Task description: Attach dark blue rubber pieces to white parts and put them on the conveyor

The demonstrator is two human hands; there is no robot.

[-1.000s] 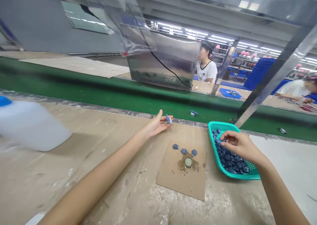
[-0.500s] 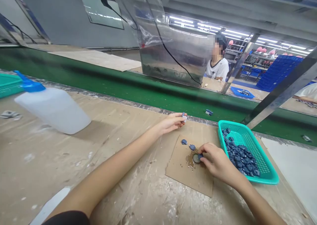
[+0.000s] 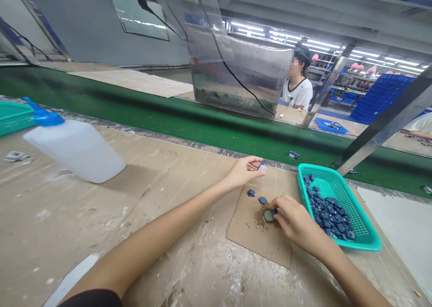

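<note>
My left hand (image 3: 248, 169) is closed on a small white-and-blue piece (image 3: 262, 166) above the table edge nearest the green belt. My right hand (image 3: 292, 217) pinches a small dark blue plastic piece (image 3: 273, 212) at the rim of a small round dish (image 3: 268, 215). The dish sits in a wet patch on a cardboard sheet (image 3: 259, 246). Two more dark blue pieces, one (image 3: 251, 193) near the cardboard's far edge and another (image 3: 262, 200) beside the dish, lie there. To the right, a green basket (image 3: 369, 221) holds many dark blue pieces (image 3: 332, 217).
A white bottle with a blue cap (image 3: 76, 149) stands tilted-looking at left, near another green basket (image 3: 16, 118). Beyond the table runs a green belt (image 3: 202, 127) carrying small pieces (image 3: 294, 155). A metal post (image 3: 381, 122) rises behind the basket. A person (image 3: 299, 84) sits across.
My left hand has shifted right and curled more around the white-and-blue piece. My right hand stays by the dish. Pieces on the belt have moved right.
</note>
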